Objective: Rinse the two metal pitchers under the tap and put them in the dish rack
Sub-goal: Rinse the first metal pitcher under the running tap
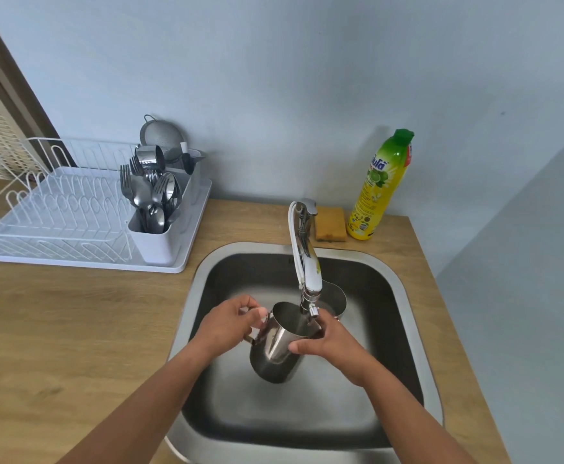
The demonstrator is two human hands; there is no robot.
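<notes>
A shiny metal pitcher (275, 349) hangs over the steel sink (404, 316), its mouth right under the tap spout (309, 279). My left hand (230, 321) grips its handle. My right hand (329, 339) holds the body from the right, thumb on the side and fingers at the rim. A second metal pitcher (336, 296) stands in the sink behind the tap, mostly hidden by the spout. The white dish rack (56, 216) sits on the counter at the far left. Whether water runs I cannot tell.
A cutlery holder (160, 236) full of forks and spoons occupies the rack's right end, with a strainer (161, 132) behind it. A yellow sponge (331, 224) and a yellow detergent bottle (379, 185) stand behind the sink. The wooden counter (73, 329) stretches left of the sink.
</notes>
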